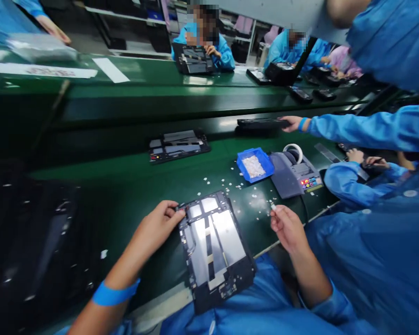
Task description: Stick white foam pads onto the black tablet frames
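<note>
My left hand (162, 221) is closed on the upper left corner of an opened tablet (235, 237), its thumb over the edge. The tablet's silvery battery panels, dark ribbon cables and circuit board face up, and its near end reaches past the table edge above my lap. To the right of it, my right hand (288, 228) pinches a small white piece (273, 207) between thumb and fingertips, raised over the table. More small white pieces are scattered on the green surface between the tablet and a blue tray (240, 168) filled with similar bits.
A grey tape dispenser (288, 179) with lit buttons stands beside the tray. Another opened tablet (179, 146) lies farther back. A co-worker's hand (295, 123) holds a dark tablet (261, 124) at right. Dark device parts (31, 246) fill the left side. Other people work across the line.
</note>
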`<state>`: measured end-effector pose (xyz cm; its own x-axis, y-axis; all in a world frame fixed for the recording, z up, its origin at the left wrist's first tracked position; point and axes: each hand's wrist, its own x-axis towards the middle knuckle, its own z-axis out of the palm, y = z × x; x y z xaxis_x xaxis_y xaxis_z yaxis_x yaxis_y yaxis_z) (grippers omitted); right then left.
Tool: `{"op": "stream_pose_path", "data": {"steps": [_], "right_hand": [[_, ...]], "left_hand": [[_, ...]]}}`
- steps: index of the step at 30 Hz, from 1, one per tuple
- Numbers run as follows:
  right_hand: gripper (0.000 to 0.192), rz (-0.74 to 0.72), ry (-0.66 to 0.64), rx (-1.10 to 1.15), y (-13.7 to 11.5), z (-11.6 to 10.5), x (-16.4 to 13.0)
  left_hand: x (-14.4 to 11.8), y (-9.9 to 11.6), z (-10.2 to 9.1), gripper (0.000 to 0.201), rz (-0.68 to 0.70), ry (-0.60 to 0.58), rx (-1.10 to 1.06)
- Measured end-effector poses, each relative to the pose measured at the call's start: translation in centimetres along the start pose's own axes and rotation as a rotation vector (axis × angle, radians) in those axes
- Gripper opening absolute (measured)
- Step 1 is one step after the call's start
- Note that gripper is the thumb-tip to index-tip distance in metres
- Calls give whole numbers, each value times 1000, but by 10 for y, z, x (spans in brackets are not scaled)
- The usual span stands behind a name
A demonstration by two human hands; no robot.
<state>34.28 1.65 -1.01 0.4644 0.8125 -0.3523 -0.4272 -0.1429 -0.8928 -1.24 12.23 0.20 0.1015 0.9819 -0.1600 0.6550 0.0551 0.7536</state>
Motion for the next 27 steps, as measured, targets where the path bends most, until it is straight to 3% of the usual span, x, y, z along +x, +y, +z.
{"op": "stream_pose_path", "data": {"steps": [2,4,7,10,12,14,17,19,22,27], "right_hand": [[33,22,-175,-58,7,35,-15],[29,32,-308,-93,11,69,-25],[23,50,-464,-172,17,106,-35],[19,24,-609,-274,27,123,-44],[19,-2,-692,-329,31,126,-46],[21,-43,-731,-402,33,124,-43],[21,-323,-702,-623,28,117,-26],[22,-629,-718,-792,25,116,-10],[25,-1011,-864,-1018,24,128,14],[28,-1323,-1042,-1330,32,158,37]], "left_hand": [[-19,14,1,39,54,196,75],[-42,34,6,28,122,270,-15],[-67,62,25,24,95,79,-389],[-74,70,46,24,-29,-40,-739],[-73,64,53,19,-74,-10,-874],[-74,50,50,19,-73,95,-889],[-77,27,31,17,-70,247,-690],[-79,16,16,16,-97,236,-487],[-75,11,2,14,-79,155,-226],[-60,13,-1,13,141,133,55]]}}
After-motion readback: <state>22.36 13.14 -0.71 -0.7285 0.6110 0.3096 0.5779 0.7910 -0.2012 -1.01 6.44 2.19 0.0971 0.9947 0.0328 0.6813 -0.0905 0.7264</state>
